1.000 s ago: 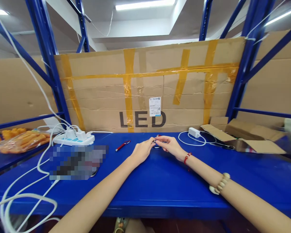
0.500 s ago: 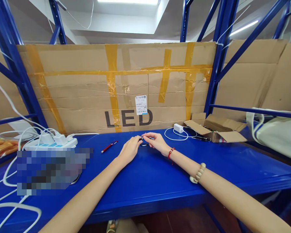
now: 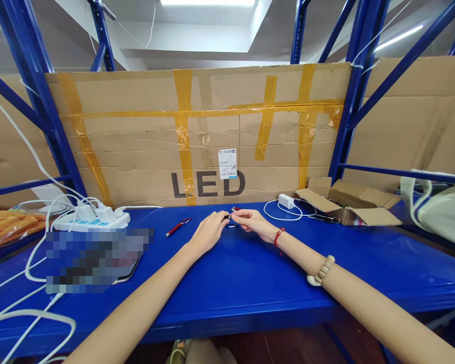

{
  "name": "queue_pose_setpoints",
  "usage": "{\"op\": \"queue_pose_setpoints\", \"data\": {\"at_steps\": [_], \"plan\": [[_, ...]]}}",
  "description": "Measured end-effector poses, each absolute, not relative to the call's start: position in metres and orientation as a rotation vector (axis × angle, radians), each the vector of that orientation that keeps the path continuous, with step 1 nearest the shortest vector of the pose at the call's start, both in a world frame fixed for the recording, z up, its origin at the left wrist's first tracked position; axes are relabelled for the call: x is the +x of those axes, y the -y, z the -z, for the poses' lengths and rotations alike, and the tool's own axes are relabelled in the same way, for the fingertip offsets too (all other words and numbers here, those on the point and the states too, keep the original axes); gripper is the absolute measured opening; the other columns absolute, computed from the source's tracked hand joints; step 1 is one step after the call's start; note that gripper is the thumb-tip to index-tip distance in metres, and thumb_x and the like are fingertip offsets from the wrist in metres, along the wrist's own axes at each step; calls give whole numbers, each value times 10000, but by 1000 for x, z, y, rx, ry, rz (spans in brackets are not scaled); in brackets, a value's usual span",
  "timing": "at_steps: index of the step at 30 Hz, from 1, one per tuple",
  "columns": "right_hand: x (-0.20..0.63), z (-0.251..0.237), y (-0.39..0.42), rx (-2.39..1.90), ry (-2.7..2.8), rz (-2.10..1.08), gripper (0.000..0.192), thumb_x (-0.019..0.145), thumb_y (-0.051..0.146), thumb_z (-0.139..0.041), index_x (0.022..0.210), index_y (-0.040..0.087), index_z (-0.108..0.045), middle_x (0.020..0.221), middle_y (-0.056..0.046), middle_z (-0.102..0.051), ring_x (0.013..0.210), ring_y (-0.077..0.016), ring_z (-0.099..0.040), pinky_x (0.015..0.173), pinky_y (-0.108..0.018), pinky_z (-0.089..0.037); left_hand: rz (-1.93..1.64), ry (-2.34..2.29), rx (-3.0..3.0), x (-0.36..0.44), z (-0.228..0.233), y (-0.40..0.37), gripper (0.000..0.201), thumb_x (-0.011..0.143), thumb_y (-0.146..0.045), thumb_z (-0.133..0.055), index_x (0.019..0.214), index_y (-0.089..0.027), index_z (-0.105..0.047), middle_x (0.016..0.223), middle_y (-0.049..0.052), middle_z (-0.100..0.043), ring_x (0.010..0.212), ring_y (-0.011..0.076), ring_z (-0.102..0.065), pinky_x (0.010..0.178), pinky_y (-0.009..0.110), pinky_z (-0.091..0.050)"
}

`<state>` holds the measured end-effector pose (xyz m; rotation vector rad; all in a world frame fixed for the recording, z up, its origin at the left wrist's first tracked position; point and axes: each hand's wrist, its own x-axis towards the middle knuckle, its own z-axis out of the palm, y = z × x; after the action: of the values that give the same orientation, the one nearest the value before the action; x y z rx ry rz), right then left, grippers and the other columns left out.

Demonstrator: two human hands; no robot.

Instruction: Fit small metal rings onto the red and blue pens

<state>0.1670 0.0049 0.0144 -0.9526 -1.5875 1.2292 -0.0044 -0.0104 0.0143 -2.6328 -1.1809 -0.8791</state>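
Head view: on a blue shelf [image 3: 250, 283] backed by taped cardboard [image 3: 197, 136] under blue racking, the left hand [image 3: 209, 232] and right hand [image 3: 253, 221] meet, fingertips pinched on a small dark item [image 3: 229, 220], too small to identify. A red pen [image 3: 177, 227] lies just left.
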Motion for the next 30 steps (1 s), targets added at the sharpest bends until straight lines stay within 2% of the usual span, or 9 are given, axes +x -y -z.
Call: {"op": "queue_pose_setpoints", "data": {"at_steps": [15, 22, 30], "plan": [[170, -15, -7, -1042, 1632, -1250, 404, 556, 480, -663, 817, 172, -634, 556, 31, -466, 456, -33, -362, 404, -160, -241, 895, 1148, -2631, -4, -17, 11, 205, 882, -262, -297, 1034, -211, -425, 975, 9, -543, 878, 155, -492, 777, 276, -394], [169, -17, -4, -1066, 1631, -1273, 396, 563, 510, -643, 735, 154, -619, 471, 44, -421, 442, -39, -343, 403, -166, -217, 869, 1130, -2617, -4, -17, 12, 256, 889, -247, -274, 1103, -239, -415, 1089, -13, -524, 959, 148, -479, 887, 286, -347], [170, -15, -4, -1045, 1663, -1273, 400, 589, 529, -617, 721, 151, -617, 493, 39, -412, 453, -38, -333, 408, -167, -205, 867, 1125, -2616, -4, -17, 10, 239, 887, -245, -285, 1072, -232, -436, 1052, -11, -543, 928, 151, -488, 852, 282, -367]]}}
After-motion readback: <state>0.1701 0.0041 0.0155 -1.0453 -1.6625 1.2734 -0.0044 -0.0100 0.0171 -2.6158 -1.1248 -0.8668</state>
